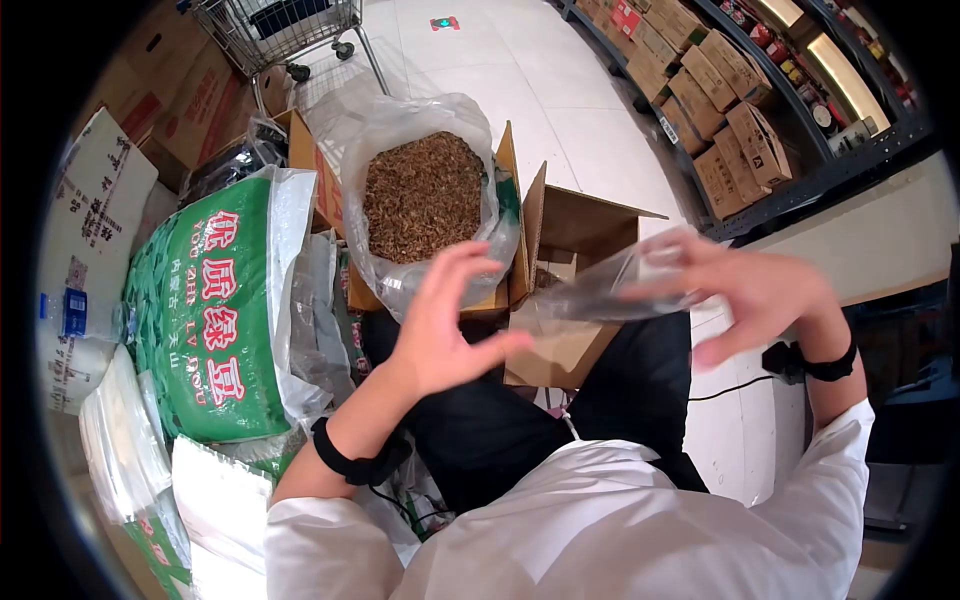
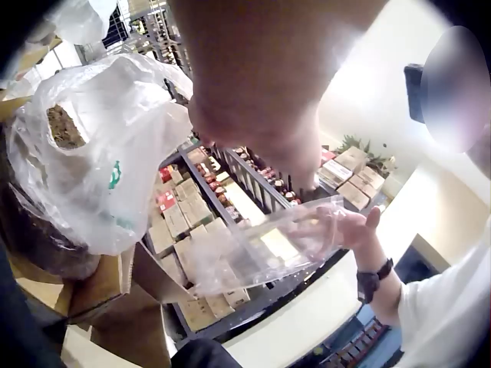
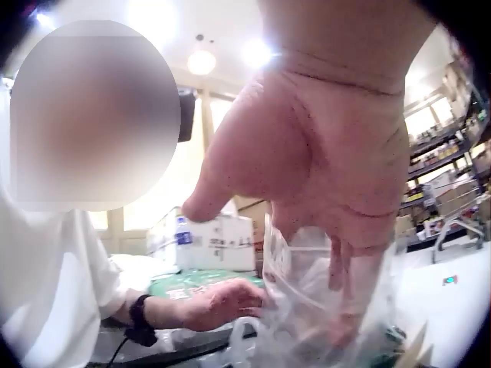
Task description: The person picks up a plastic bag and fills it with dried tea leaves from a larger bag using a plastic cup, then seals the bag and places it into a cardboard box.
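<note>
A clear plastic bag [image 1: 600, 290] hangs from my right hand [image 1: 740, 290], whose extended fingers are inside its mouth, with the thumb apart. In the right wrist view, the fingers of the right hand [image 3: 330, 169] show through the clear bag [image 3: 307, 330]. My left hand [image 1: 435, 330] is raised with fingers spread, near the bag's far end and holding nothing visible. The left wrist view has the bag [image 2: 261, 245] stretched out below the left hand [image 2: 253, 115]; its fingertips are hard to make out.
A large open bag of brown dried bits [image 1: 425, 195] stands in front, beside an open cardboard box [image 1: 570, 350]. Green printed sacks [image 1: 215, 310] lie at left. A shopping cart [image 1: 280, 25] stands beyond, and shelves with cartons [image 1: 700, 100] line the right.
</note>
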